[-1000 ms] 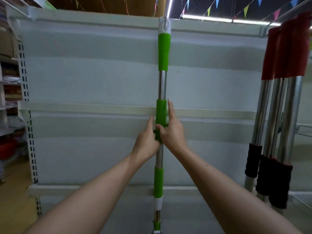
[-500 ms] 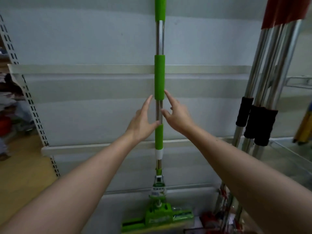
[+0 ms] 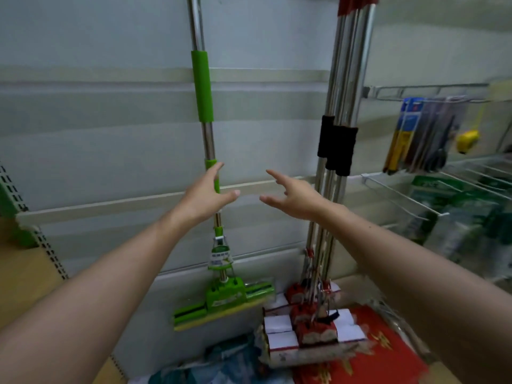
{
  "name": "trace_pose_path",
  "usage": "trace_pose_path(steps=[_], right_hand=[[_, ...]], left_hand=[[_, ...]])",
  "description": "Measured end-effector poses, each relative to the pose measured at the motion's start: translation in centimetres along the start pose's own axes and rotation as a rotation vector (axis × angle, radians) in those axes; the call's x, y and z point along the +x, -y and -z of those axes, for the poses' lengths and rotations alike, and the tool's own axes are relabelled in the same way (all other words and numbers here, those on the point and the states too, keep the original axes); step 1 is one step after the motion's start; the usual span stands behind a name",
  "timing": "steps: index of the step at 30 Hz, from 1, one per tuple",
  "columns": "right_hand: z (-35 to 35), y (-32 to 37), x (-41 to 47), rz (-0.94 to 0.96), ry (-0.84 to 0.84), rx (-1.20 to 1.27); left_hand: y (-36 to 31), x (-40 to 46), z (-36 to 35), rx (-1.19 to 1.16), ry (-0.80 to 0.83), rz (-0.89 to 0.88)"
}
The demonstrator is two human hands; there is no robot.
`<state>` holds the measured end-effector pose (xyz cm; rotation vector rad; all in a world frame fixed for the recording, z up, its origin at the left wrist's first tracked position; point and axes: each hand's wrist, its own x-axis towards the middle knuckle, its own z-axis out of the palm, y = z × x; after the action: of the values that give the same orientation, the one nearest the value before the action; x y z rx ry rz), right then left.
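The green mop (image 3: 203, 87) stands upright against the white shelf wall (image 3: 97, 128). Its pole is shiny metal with green sleeves on it, and the top runs out of the picture. At the bottom is its green mop head (image 3: 224, 300), with a yellow sponge strip. It sits tilted, low down by the wall.

The left hand (image 3: 206, 194) is up in front of the pole, at the low green sleeve. Its fingers (image 3: 217, 169) are straight and spread wide, with the thumb pointing off to the right — the hand holds nothing. The hand covers part of the pole, so I cannot tell if it touches the pole or is just near it.

The right hand (image 3: 293, 196) is wide open too. Its fingers (image 3: 274, 174) reach forward and a bit to the left. They hold nothing and touch nothing. This hand hangs in the gap between the green mop and the red mops (image 3: 346, 79).

The red mops stand close together in a bunch, just right of the right hand. They have shiny poles, red tops and black grips (image 3: 336, 142) — their red and white heads are down low, by a red sheet (image 3: 374, 356) with gold marks. Far to the right a wire basket (image 3: 415, 195) sticks out from the wall, and packets (image 3: 415, 134) hang on a rail above it.
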<state>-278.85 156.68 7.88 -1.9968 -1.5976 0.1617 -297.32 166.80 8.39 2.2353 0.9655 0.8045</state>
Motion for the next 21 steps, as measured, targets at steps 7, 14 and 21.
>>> trace_pose_path(steps=[7,14,21], right_hand=[[6.5,-7.4,-11.8,-0.138,-0.071,-0.070],[13.2,-17.5,-26.8,-0.418,-0.108,-0.179],[21.1,-26.0,-42.1,-0.795,-0.256,-0.184]], left_hand=[[-10.7,-5.6,-8.8,-0.079,0.184,-0.112],[-20.4,-11.5,-20.9,-0.079,0.488,-0.254],[-32.0,-16.1,-34.5,-0.152,0.695,-0.407]])
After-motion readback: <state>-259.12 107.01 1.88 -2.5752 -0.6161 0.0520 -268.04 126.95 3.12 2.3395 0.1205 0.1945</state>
